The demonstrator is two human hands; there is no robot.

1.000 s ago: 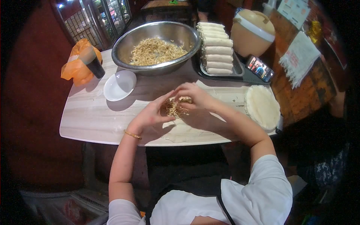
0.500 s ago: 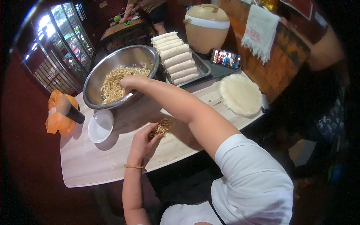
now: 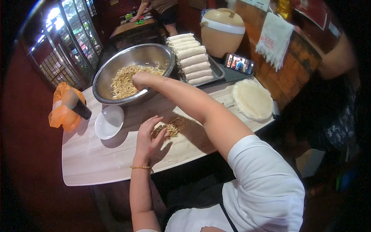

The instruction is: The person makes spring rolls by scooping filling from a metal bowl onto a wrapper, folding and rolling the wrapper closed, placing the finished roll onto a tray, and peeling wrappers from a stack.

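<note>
My right hand (image 3: 142, 80) reaches into the large metal bowl (image 3: 101, 99), its fingers in the heap of bean sprouts (image 3: 123, 79); what they hold is hidden. Beside a small pile of sprouts (image 3: 176, 127) on the table, my left hand (image 3: 150, 133) stands with fingers apart, thumb near the pile's left edge. A stack of thin round wrappers (image 3: 252, 100) lies at the table's right. Behind it to the left, several pale rolls (image 3: 196, 62) are lined up on a metal tray (image 3: 220, 72).
A white bowl (image 3: 109, 122) sits left of the pile, near a dark cup (image 3: 80, 108) and an orange bag (image 3: 62, 116). A phone (image 3: 239, 63) leans by a beige container (image 3: 223, 34). A person (image 3: 162, 9) stands at a far table; another person's arm (image 3: 337, 58) is at right.
My right hand has gone from the small pile up into the metal bowl. The fingers of my left hand have opened beside the pile. The view has turned.
</note>
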